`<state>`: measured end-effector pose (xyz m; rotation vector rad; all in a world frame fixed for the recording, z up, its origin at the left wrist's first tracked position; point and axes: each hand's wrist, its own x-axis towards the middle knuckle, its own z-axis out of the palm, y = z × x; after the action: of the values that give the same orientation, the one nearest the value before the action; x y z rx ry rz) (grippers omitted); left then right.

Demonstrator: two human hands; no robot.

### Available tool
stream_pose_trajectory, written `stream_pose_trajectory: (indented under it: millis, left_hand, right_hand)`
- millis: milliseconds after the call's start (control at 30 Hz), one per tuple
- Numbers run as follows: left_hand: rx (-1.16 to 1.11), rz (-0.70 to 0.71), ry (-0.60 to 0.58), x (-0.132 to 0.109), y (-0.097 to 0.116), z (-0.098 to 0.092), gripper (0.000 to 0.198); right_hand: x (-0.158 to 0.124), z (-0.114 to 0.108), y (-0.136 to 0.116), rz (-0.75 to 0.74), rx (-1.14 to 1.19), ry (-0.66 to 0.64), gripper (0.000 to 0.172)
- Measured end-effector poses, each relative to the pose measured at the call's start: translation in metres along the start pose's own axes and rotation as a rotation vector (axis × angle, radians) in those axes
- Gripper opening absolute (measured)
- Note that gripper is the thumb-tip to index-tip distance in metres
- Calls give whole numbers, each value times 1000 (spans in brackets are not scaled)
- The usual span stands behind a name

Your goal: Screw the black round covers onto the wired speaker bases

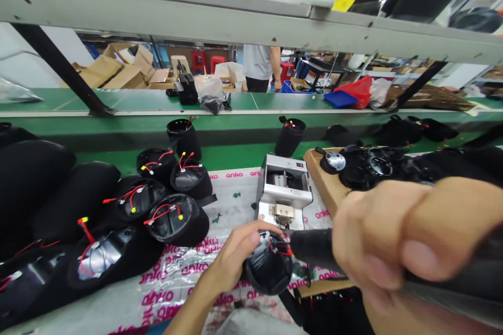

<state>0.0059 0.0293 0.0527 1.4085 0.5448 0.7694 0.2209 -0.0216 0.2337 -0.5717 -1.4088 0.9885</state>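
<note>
A black round speaker-like housing point(269, 267) with red wires and a white connector is tilted toward me. My left hand point(238, 254) grips its upper left rim, with fingers wrapped over the back. Close to the camera, my right hand point(393, 235) is closed around a black electric screwdriver point(314, 246). The tool lies nearly level and points left, its narrow tip at the upper right of the housing. Whether the tip touches a screw cannot be seen. Just behind the housing stands a silver screw feeder point(286, 183).
Several black housings with red wires point(178, 220) crowd the left. A cardboard tray point(320, 178) of round black parts sits to the right. Pink-printed wrap point(188, 272) covers the bench. Overhead runs a shelf beam point(196, 15); beyond it stands a person point(259, 68).
</note>
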Motion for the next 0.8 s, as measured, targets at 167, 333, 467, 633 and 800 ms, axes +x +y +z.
stream_pose_trajectory:
  millis: [167, 333, 467, 633, 800]
  left_hand:
    - [39, 13, 28, 1, 2, 0, 63]
    - [70, 8, 28, 1, 7, 1, 72]
    - [88, 5, 23, 2, 9, 1, 74]
    - [101, 8, 22, 3, 7, 1, 76]
    - [109, 55, 17, 6, 1, 1, 81]
  right_hand:
    - [12, 16, 21, 2, 20, -7, 34]
    - [10, 15, 30, 8, 50, -18, 18]
    - [11, 11, 31, 13, 49, -55, 25]
    - [11, 2, 33, 15, 12, -151, 19]
    - [19, 3, 41, 77, 51, -181, 30]
